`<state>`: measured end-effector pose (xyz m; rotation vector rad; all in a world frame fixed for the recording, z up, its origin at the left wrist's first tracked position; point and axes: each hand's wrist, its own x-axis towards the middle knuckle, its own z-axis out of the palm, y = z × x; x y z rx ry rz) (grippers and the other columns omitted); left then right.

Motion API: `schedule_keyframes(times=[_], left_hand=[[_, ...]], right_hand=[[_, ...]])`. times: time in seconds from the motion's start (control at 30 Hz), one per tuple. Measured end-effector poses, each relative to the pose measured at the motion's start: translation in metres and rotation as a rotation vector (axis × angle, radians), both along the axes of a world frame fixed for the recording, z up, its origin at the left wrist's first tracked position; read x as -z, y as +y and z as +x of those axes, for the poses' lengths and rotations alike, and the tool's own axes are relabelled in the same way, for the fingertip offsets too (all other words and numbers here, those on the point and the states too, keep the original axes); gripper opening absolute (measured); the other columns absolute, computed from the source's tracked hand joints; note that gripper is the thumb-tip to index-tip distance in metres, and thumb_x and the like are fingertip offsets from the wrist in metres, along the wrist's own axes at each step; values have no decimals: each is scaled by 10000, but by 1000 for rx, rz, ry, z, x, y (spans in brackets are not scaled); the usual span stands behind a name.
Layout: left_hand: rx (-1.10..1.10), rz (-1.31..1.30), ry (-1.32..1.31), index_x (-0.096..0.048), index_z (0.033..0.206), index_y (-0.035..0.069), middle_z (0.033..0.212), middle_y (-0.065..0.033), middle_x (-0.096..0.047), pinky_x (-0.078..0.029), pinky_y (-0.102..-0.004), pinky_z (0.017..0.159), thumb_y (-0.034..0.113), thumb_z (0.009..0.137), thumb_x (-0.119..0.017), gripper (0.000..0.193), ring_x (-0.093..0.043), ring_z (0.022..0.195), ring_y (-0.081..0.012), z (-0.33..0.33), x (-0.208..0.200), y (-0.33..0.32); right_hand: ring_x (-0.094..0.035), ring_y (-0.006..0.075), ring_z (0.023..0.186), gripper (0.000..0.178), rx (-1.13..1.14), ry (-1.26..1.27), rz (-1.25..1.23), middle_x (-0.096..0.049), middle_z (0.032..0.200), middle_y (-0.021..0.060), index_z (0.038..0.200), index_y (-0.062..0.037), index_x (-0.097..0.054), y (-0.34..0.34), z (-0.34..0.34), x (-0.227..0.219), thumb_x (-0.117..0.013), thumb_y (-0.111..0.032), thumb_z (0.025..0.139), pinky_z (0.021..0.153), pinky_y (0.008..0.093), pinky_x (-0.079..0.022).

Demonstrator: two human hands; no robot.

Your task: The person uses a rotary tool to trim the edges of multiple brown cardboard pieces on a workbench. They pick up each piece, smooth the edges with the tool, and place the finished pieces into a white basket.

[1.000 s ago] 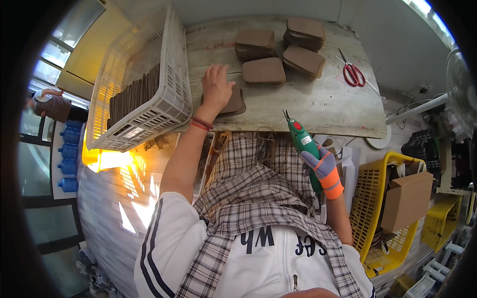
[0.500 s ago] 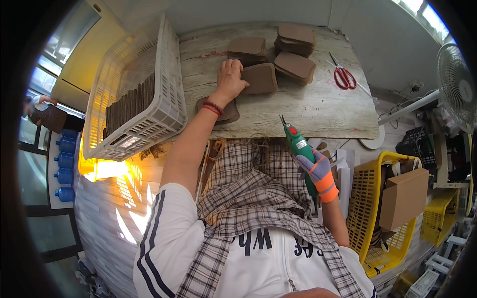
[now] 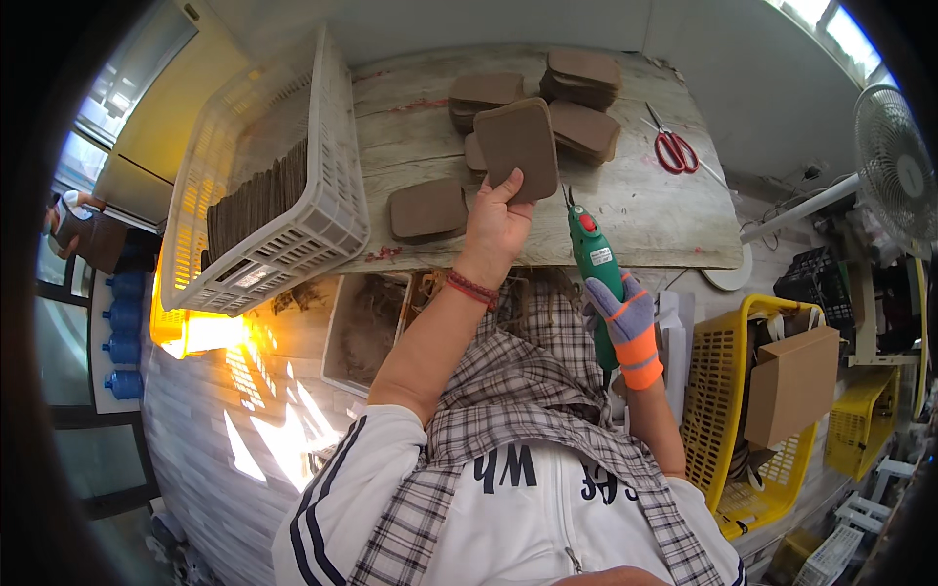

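Between the thumb and fingers of my bare left hand (image 3: 496, 225) is a flat brown rounded-rectangle piece (image 3: 518, 142), held up above the table. My right hand (image 3: 623, 314), in a grey and orange glove, is closed around green handheld electric scissors (image 3: 592, 246). The tool's narrow tip points up, a little right of the piece and apart from it. Stacks of similar brown pieces (image 3: 584, 129) lie toward the back of the table. Another small stack (image 3: 428, 210) sits at the near left, beside my left hand.
A white slatted crate (image 3: 337, 156) with a row of brown pieces stands left on the worn table (image 3: 645, 220). Red-handled scissors (image 3: 674, 151) lie at the right. A yellow basket (image 3: 718, 420) with a cardboard box (image 3: 793, 386) and a white fan (image 3: 894, 161) are farther right. Another person (image 3: 83, 230) is at far left.
My left hand has lifted a brown piece from the middle of the table and brought it right and nearer to me. The electric scissors have shifted slightly and point more upright.
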<state>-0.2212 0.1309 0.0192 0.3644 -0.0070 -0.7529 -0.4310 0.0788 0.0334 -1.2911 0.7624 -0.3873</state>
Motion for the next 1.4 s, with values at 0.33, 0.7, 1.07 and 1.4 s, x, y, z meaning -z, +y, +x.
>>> schedule_keyframes(times=[0.33, 0.7, 1.07, 1.4], left_hand=[[28, -47, 72, -502, 1174, 60, 1187, -95, -555, -418, -392, 993, -22, 849, -582, 344, -526, 1110, -252, -25, 8, -9], [206, 55, -76, -458, 1208, 56, 1217, -92, -541, -415, -390, 1012, -12, 876, -540, 349, -527, 1122, -238, -56, 20, 3], [244, 275, -375, -531, 1181, 28, 1116, -79, -616, -507, -317, 879, -41, 856, -556, 334, -602, 996, -179, -28, 38, 40], [453, 625, -747, -540, 1208, -15, 1074, -71, -634, -490, -261, 847, -64, 815, -565, 397, -605, 942, -125, 22, 11, 78]], right_hand=[[-560, 76, 561, 348, 49, -28, 15, -598, 699, 20, 1048, -3, -550, 4, -1, -6, -712, -194, 806, 461, 207, -432], [-522, 82, 487, 311, 124, -76, 36, -588, 639, 27, 1021, -10, -565, -4, 0, -14, -710, -186, 809, 446, 209, -398], [-534, 58, 530, 300, -33, 75, -139, -599, 678, 16, 1035, -4, -572, -19, -18, -22, -699, -164, 816, 481, 188, -419], [-526, 46, 560, 418, -201, 104, -62, -589, 714, 5, 1099, 13, -552, -16, -35, -7, -731, -201, 787, 478, 195, -430]])
